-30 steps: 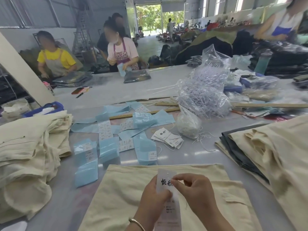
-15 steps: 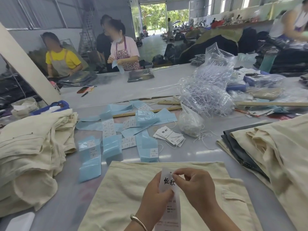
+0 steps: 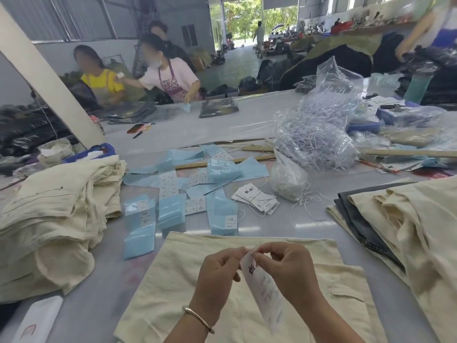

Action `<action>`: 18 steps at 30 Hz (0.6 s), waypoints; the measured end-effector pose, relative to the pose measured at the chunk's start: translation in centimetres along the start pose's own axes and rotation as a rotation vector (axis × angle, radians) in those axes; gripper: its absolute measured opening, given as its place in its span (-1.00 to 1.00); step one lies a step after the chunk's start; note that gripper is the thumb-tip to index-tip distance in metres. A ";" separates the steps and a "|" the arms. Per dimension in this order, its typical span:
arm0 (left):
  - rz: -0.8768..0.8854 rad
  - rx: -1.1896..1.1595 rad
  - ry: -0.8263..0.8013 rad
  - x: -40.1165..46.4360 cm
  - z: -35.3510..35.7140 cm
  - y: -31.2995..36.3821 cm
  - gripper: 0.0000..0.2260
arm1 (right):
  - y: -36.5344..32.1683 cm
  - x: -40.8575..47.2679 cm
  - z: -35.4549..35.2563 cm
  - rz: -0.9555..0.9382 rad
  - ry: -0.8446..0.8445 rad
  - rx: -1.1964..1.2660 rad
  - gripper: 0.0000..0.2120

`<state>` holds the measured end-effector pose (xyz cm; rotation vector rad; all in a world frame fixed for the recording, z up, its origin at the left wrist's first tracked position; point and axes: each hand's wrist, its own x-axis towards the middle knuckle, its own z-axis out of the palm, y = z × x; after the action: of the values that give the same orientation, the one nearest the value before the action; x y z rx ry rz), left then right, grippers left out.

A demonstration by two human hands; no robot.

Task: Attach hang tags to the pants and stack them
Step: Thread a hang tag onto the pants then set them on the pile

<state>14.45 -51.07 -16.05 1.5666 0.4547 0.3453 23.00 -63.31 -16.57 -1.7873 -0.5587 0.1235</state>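
With the left hand (image 3: 218, 271) and right hand (image 3: 286, 268) both pinching the hang tag (image 3: 263, 290) by its top edge (12 o'clock end), the tag could tear or slip onto the folded pants (image 3: 188, 288) below.

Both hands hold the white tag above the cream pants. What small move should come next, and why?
Probably lower the hang tag to the cream pants and fasten it there. Left hand and right hand pinch its top end, and it hangs unattached above the pants.
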 end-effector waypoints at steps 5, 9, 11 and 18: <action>0.049 0.043 0.029 1.0 2.3 -0.7 -0.89 | 0.7 0.0 -2.1 0.003 0.023 -0.028 -0.75; 0.077 0.171 -0.056 2.2 6.2 -0.9 -0.92 | 1.9 -0.6 -6.3 0.059 0.054 -0.157 -0.81; 0.104 0.254 -0.106 2.8 8.5 -0.6 -0.93 | 2.5 -1.1 -8.7 0.097 0.119 -0.242 -0.74; 0.272 0.233 -0.319 3.5 15.1 1.1 -0.95 | 2.9 -2.5 -15.4 0.153 0.106 0.127 -0.67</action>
<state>24.94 -62.54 -15.89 1.8782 0.0328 0.2479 27.33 -78.50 -15.20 -1.7006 -0.3312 0.1653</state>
